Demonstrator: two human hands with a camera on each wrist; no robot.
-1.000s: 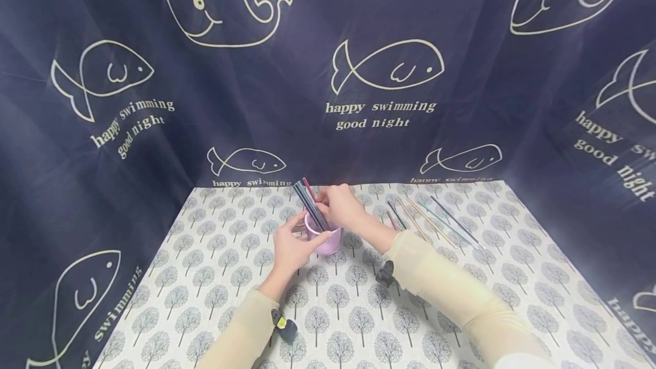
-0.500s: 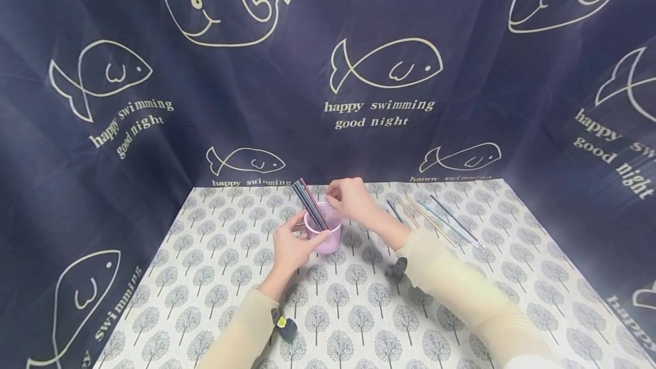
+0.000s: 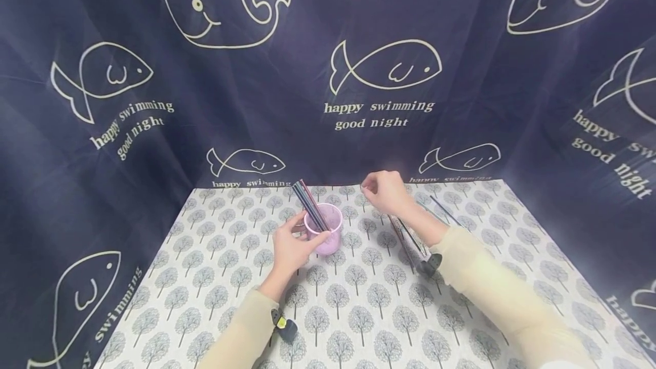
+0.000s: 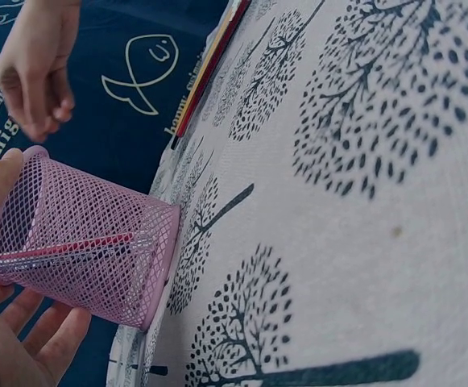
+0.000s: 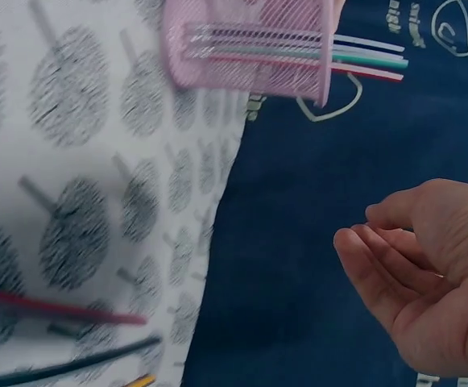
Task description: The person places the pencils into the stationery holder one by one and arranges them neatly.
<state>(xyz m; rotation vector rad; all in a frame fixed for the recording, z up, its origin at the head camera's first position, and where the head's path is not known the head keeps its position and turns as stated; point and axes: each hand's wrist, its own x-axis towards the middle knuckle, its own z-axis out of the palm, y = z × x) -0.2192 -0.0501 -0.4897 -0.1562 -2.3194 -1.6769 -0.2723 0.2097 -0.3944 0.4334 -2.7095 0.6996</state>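
Note:
My left hand [image 3: 291, 248] grips a pink mesh pen cup [image 3: 329, 242], thumb at the rim and fingers round its side. The cup stands upright on the table. Several thin coloured sticks [image 3: 311, 205] lean to the left inside it; green, red and pale ends [image 5: 378, 60] show in the right wrist view. Right of the cup, my right hand [image 3: 387, 192] is in the air, fingers loosely curled and nothing between them. Loose sticks lie below it, partly hidden by the forearm; a red stick [image 5: 64, 306] and a dark stick [image 5: 80, 360] show in the right wrist view.
A white tablecloth [image 3: 338, 312] with a tree print covers the table. A dark blue curtain [image 3: 307, 84] with fish and whale drawings hangs behind and at both sides. Another dark stick [image 3: 445, 209] lies farther right.
My right hand has let go of a reddish stick, which now leans in the cup with the others. It has moved right, over the loose sticks. My left hand stays on the cup.

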